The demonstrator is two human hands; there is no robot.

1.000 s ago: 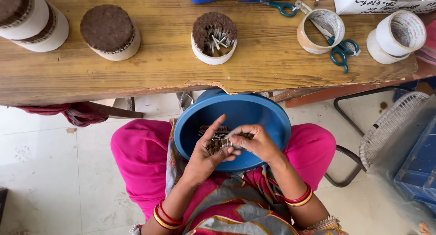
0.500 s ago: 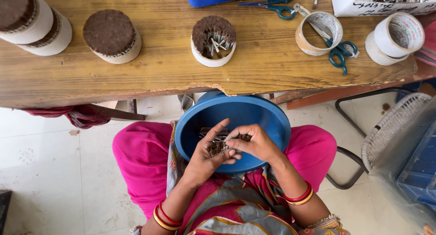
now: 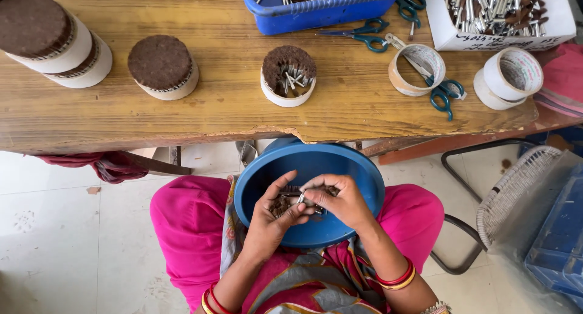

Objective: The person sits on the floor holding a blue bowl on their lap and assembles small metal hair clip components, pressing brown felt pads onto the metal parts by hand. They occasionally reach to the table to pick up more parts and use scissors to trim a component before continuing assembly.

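Note:
A round blue plastic bowl rests on my lap, which is draped in pink cloth. Over the bowl, my left hand cups a bunch of small brown-tipped metal sticks. My right hand meets it from the right, its fingertips pinching a few of the same sticks at the bunch. Both wrists wear red and gold bangles. The bowl's floor under the hands is hidden.
A wooden table lies ahead with round brown-topped white discs, one disc holding sticks, tape rolls, teal scissors, a blue tray and a white box of sticks. A wicker basket stands at right.
My hands stay together over the bowl, fingers shifting slightly on the sticks. The view has tilted so more of the table's far side shows.

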